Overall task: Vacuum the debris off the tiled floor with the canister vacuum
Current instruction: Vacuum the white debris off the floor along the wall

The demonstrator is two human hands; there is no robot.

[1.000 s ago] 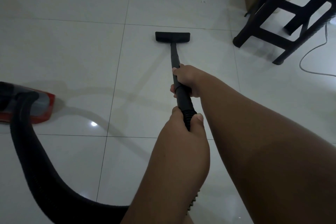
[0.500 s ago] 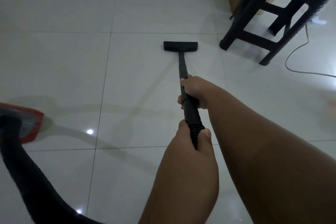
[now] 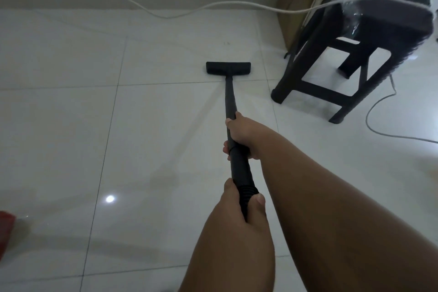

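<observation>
Tiled floor (image 3: pixel 71 125): pale glossy tiles, thin dark grout lines; debris barely visible, only a tiny dark speck (image 3: pixel 227 43) ahead of the nozzle, toward the wall. Dark plastic stool (image 3: pixel 355 50): stands fwd-right, nearest leg just right of the wand line, w/ a white cable (image 3: pixel 166 15) trailing along the skirting and up over the stool top. Canister vacuum (image 3: pixel 6 227): only a red edge shows at far left, well apart from the nozzle. Wand (image 3: pixel 230 99): black tube, long axis running straight away from the person, nearly parallel to the lengthwise grout lines. Floor nozzle (image 3: pixel 228 68): flat on the tile, just past a cross grout line, set crosswise to the wand. Right hand (image 3: pixel 241 136): fwd grip, fingers wrapped fully round the tube, nearer the nozzle. Left hand (image 3: pixel 239 211): rear grip, closed round the ribbed hose cuff. Judgement: speck lies dead ahead on the wand axis, so next stroke likely a straight push; stool leg is the item to clear.
</observation>
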